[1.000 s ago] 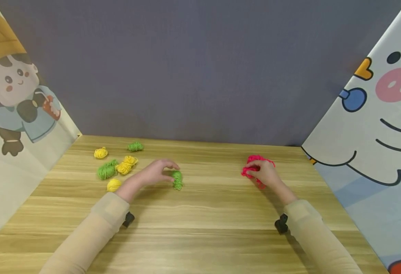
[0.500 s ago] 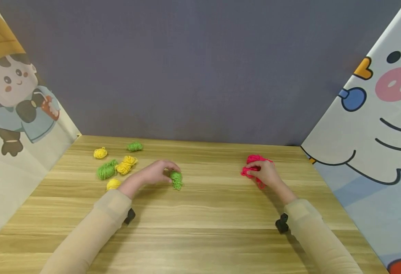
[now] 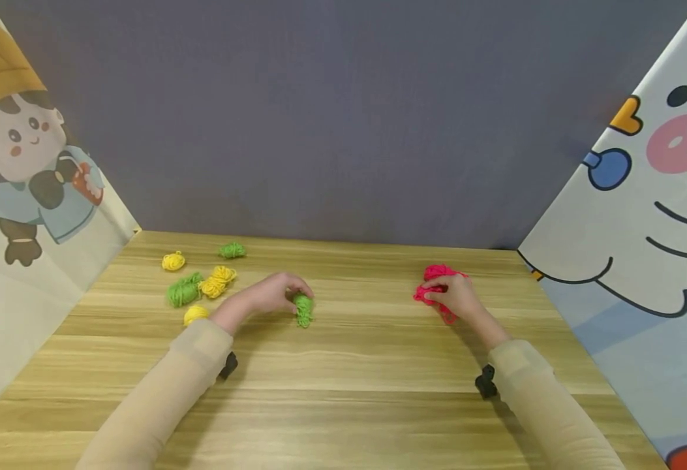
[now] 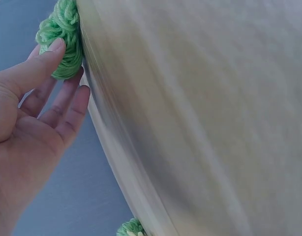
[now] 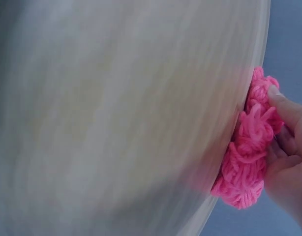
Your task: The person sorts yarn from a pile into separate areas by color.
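Observation:
My left hand [image 3: 275,292] pinches a small green yarn bundle [image 3: 303,312] standing near the middle of the table. In the left wrist view the thumb lies on the near side of this green yarn, with fingertips partly hidden behind it. On the right, my right hand [image 3: 459,299] holds a piece of bright pink yarn [image 3: 427,295] between thumb and fingers. More pink yarn [image 3: 438,270] lies against it behind and beside the hand. The right wrist view shows the thumb on the top pink clump, with a larger pink clump [image 5: 242,172] below it.
Towards the left of the wooden table [image 3: 343,391] lie a green bundle [image 3: 184,290], a yellow bundle [image 3: 218,281], a smaller green one [image 3: 233,250], a yellow ball [image 3: 173,262] and another yellow ball [image 3: 195,315] partly behind the left wrist. A grey panel [image 3: 331,130] closes the back.
My left hand has shifted slightly right and its fingers have closed in on the green yarn bundle. The right hand stays on the pink yarn almost unmoved.

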### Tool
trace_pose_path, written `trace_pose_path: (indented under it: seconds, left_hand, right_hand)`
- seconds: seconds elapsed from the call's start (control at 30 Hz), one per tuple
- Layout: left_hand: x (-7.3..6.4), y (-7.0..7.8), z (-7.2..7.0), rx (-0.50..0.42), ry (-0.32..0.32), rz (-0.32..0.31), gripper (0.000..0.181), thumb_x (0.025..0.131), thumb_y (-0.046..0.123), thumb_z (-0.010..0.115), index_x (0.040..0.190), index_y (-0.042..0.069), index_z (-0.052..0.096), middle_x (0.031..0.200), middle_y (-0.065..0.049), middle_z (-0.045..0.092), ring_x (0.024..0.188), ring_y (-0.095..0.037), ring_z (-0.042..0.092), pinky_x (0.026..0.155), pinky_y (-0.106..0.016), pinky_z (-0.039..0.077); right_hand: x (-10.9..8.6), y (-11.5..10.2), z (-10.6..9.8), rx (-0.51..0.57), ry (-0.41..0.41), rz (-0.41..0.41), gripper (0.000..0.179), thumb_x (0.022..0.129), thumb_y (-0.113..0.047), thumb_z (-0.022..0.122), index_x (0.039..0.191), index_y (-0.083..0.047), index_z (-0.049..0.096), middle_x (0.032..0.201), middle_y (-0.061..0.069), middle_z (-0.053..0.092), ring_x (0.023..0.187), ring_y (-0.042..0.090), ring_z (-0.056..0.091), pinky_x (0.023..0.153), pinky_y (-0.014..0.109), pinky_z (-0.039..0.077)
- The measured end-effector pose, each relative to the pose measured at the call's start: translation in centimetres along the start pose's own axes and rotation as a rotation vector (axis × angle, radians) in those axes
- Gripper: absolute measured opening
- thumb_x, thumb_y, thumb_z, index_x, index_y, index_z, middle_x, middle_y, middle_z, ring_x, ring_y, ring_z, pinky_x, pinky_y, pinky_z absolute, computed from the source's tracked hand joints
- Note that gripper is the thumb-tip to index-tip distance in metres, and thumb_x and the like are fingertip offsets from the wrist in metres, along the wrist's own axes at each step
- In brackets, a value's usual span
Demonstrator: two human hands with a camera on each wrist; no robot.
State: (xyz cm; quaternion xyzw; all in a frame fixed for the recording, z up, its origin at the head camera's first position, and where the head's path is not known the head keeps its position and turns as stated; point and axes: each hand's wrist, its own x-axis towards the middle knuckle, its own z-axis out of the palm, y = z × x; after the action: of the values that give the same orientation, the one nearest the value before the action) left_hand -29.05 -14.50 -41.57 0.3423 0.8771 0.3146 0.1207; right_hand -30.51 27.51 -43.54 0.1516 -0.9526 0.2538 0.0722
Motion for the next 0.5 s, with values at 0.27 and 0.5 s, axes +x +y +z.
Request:
trace_pose_path:
  seconds: [0.27, 0.5]
  left_hand:
    - [0.18, 0.13, 0.06, -0.009, -0.008, 0.015, 0.032, 0.077, -0.003, 0.073, 0.106, 0.007, 0.068, 0.108, -0.006, 0.066, 0.101, -0.023, 0.06, 0.09, -0.04, 0.051]
    - [0.16, 0.34, 0.14, -0.005, -0.003, 0.022, 0.031, 0.077, -0.003, 0.073, 0.105, 0.007, 0.068, 0.106, -0.006, 0.066, 0.098, -0.022, 0.061, 0.089, -0.04, 0.051]
  right_hand:
    - [0.1, 0.12, -0.07, -0.042, 0.011, -0.011, 0.019, 0.075, -0.021, 0.08, 0.092, -0.013, 0.077, 0.099, 0.009, 0.072, 0.103, 0.035, 0.062, 0.091, 0.05, 0.048]
    - [0.07, -0.01, 0.07, -0.041, 0.027, -0.003, 0.019, 0.075, -0.021, 0.08, 0.091, -0.011, 0.077, 0.096, 0.009, 0.073, 0.102, 0.035, 0.062, 0.09, 0.05, 0.048]
